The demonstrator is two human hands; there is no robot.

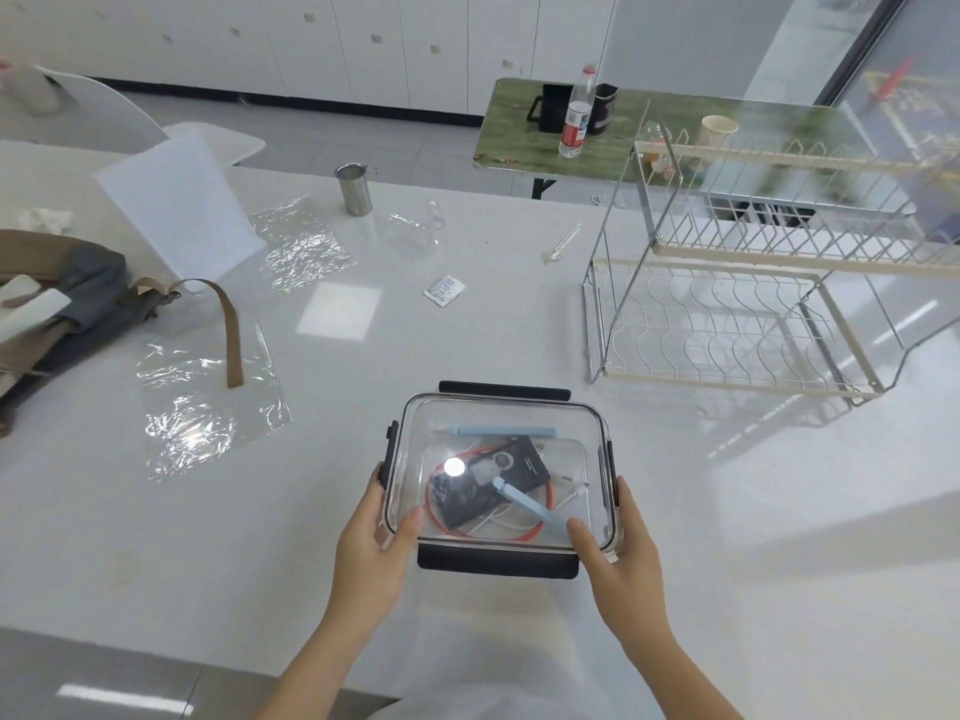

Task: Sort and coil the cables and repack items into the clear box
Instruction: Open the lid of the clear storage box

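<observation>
A clear box with a transparent lid and black latches sits on the white table near me. Through the lid I see a black card-like device, a red cable coiled round it, a white cable and two pale blue strips. My left hand grips the box's near left corner, thumb on the lid. My right hand grips the near right corner the same way.
A two-tier wire dish rack stands to the right. A grey bag with a brown strap lies at the left beside crinkled clear plastic sheets. A metal cup, a small sachet and a white sheet lie farther back.
</observation>
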